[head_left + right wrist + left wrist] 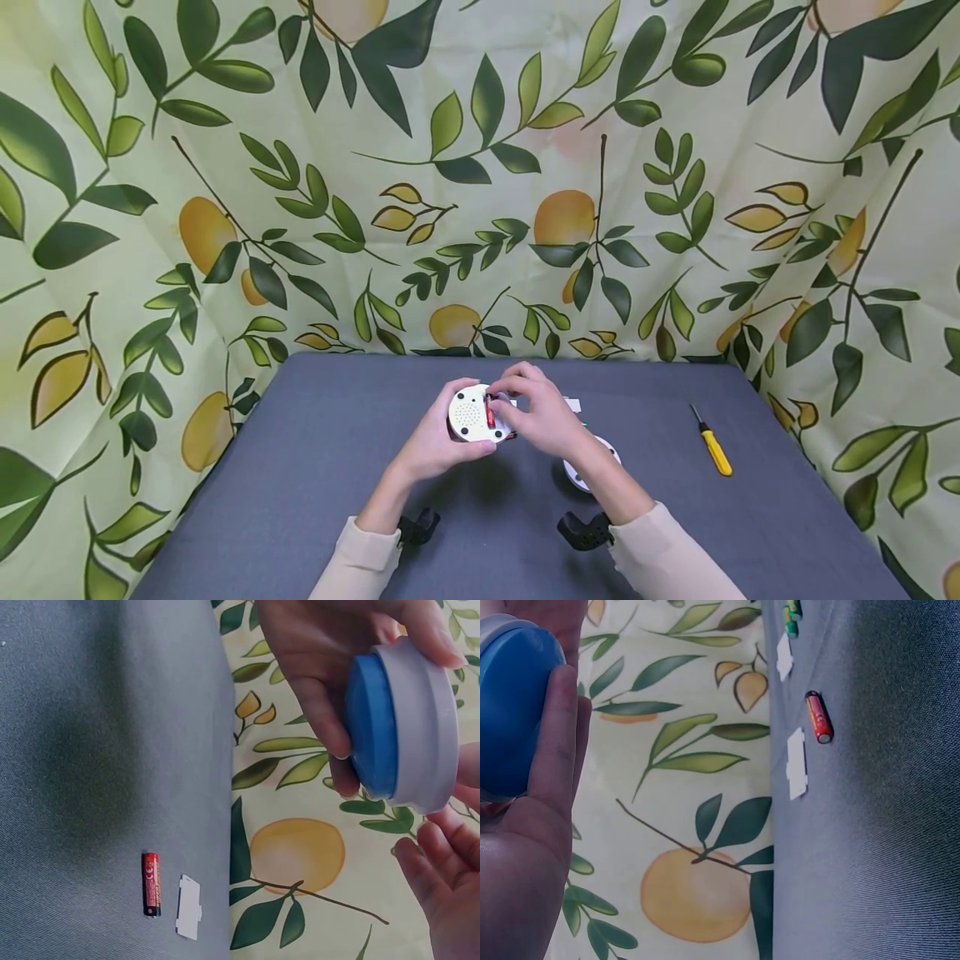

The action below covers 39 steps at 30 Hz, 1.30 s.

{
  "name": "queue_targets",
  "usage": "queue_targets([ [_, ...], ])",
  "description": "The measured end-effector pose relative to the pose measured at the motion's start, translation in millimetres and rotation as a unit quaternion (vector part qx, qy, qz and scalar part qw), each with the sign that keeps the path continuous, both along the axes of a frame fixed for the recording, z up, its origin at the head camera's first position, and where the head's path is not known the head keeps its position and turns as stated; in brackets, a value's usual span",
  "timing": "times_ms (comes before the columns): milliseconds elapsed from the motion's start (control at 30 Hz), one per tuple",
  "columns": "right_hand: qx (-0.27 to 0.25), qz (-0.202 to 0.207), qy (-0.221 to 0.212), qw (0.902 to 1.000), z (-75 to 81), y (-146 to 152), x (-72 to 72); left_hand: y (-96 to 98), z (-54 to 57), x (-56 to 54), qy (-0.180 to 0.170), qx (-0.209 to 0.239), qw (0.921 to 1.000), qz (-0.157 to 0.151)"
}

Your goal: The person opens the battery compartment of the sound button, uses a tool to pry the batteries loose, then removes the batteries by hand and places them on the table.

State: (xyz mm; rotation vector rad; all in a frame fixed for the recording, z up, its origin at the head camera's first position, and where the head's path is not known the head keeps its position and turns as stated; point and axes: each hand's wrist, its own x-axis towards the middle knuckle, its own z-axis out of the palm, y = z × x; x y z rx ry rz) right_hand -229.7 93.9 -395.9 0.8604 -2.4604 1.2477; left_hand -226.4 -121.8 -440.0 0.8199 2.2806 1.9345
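Observation:
My left hand [441, 435] grips a round white push-button device [467, 414], its underside with speaker holes and dark feet turned up. The blue domed top [370, 727] faces away, seen in both wrist views. A red battery [491, 414] sits in the open compartment of the device. Over it, my right hand [536, 408] pinches at the battery with thumb and forefinger. In the right wrist view, the right hand's fingertips [427, 851] are near the white rim, and the battery is hidden behind the device.
A loose red battery [819, 718] lies near a white battery cover [797, 765]. Farther along are another white cover [784, 658] and green batteries [792, 621]. A second round white device [609, 454] is partly under my right forearm. A yellow-handled screwdriver [715, 450] lies at the right.

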Motion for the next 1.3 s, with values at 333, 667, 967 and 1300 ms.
queue_targets([
  [333,-0.041,-0.018,-0.040,0.9982,1.7,6,4.4,-0.4,-0.1,1.2,0.003,-0.013,0.9999,0.004],
  [667,-0.109,0.006,-0.088,0.9901,-3.0,10,6.1,-1.3,-1.0,-0.1,0.016,-0.007,0.9997,0.015],
  [967,-0.089,0.009,-0.082,0.9925,-5.3,16,8.3,-2.8,0.0,-0.1,0.017,-0.007,0.9995,0.026],
  [1300,-0.124,-0.022,-0.113,0.9856,-10.8,19,11.6,-5.3,1.7,-1.9,0.009,-0.004,0.9996,0.025],
])
